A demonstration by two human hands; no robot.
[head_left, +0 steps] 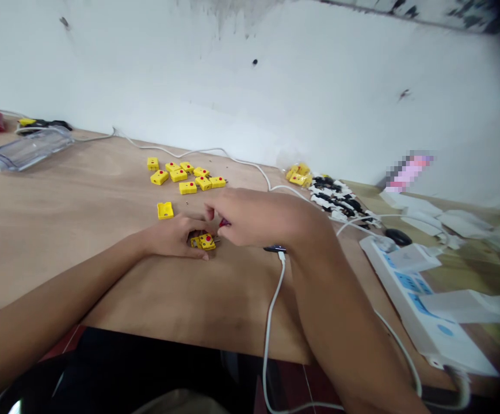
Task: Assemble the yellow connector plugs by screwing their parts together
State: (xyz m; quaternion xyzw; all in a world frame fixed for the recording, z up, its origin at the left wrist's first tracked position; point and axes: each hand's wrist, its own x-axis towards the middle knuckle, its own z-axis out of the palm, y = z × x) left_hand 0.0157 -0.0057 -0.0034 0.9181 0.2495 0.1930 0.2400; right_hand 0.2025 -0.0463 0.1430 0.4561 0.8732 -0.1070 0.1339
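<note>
My left hand (174,236) rests on the table, its thumb and fingers curled around a small yellow plug (207,241) with a red dot and metal pins. Another yellow piece (195,242) lies against that plug, partly under the fingers. Just above and to the right, my right hand (245,215) is closed on a small reddish-purple object (224,222). Most of this object is hidden by the fingers, so its kind does not show. A yellow half-shell (165,210) lies beyond my left hand.
Several yellow plugs (178,175) lie scattered farther back. Bagged yellow parts (299,175) and a pile of black and white parts (338,198) sit at the right. A power strip (426,310) with white cables (271,310) occupies the right edge. A clear bottle (31,150) lies at left.
</note>
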